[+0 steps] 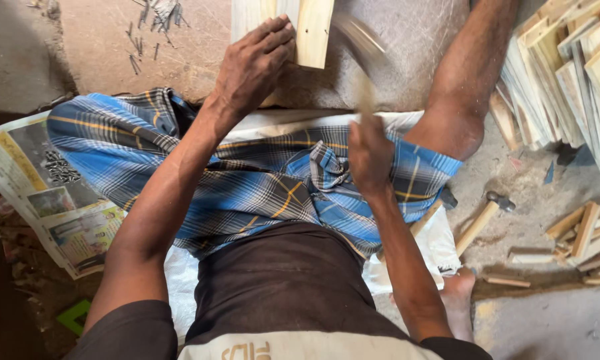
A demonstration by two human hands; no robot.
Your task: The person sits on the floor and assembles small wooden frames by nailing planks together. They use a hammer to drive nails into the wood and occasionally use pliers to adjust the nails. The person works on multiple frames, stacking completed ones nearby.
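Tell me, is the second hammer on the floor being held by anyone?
No. The spare hammer lies alone on the floor at right, while the right hand swings a blurred hammer.

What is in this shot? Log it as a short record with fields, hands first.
left hand: pressed flat on pale wooden boards, holding them down
right hand: gripping a hammer, blurred by motion above the boards
seating: person sits on the floor in a blue checked cloth
nails: loose pile on the ground, upper left
second hammer: lying on the floor at right
wood stack: thin slats piled at right
newspaper: spread at left
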